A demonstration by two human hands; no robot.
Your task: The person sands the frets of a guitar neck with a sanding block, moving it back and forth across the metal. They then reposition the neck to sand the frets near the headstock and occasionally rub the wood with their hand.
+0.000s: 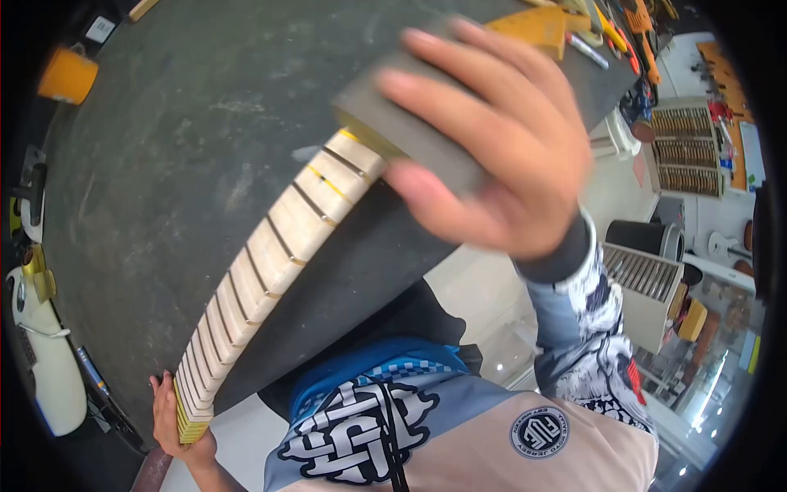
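Note:
A pale guitar neck (283, 234) with metal frets and strips of yellow tape slants across the dark work surface. My left hand (172, 418) is closed around its near end, at the lower left, where the frets crowd together over yellow tape. At the neck's far end, my right hand (500, 139) grips a grey sanding block (373, 98) with a yellowish underside. The fingers lie over its top and the thumb presses its side. The block covers the far end of the neck, and the right hand is slightly blurred.
The dark work surface (180, 123) has an orange cup (68, 75) at its left edge. A white guitar-shaped body (49, 361) lies lower left. Pens, pliers and a yellow tool (533, 29) sit upper right. Drawers of files (639, 275) stand beyond, at right.

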